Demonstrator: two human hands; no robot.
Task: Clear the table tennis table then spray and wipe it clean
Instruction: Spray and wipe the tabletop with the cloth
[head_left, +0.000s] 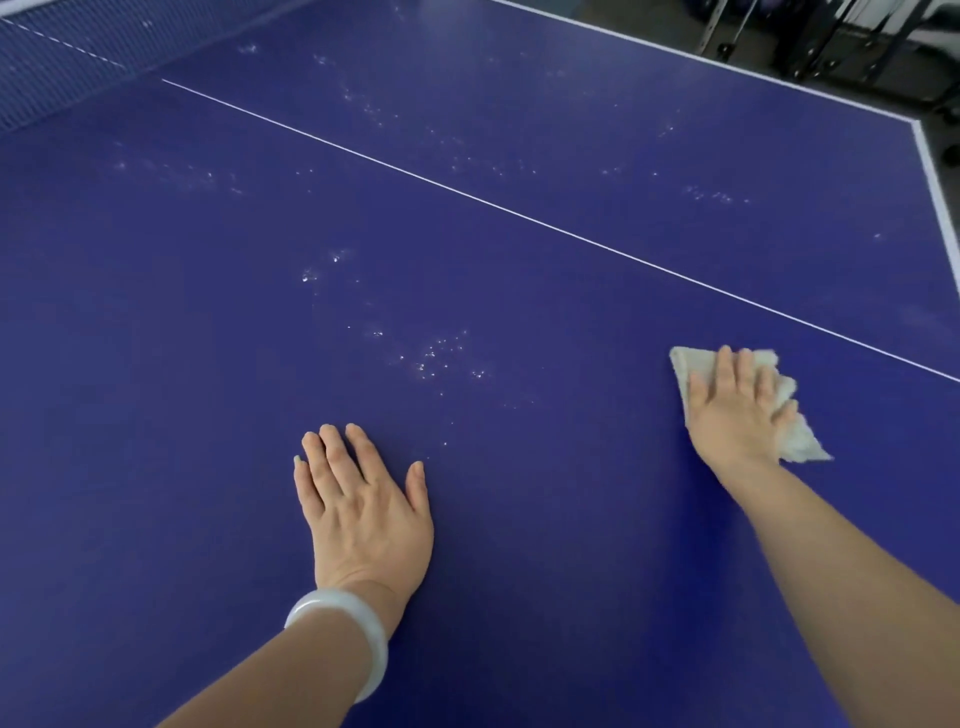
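The blue table tennis table fills the view, with a thin white centre line running from upper left to right. Patches of spray droplets speckle its surface in several places. My right hand lies flat with straight fingers on a pale crumpled cloth, pressing it onto the table just below the centre line. My left hand rests flat on the bare table near me, fingers spread, holding nothing. A pale bangle sits on that wrist.
The net stands at the upper left. The table's white-edged corner is at the upper right; beyond it are dark metal frames on the floor.
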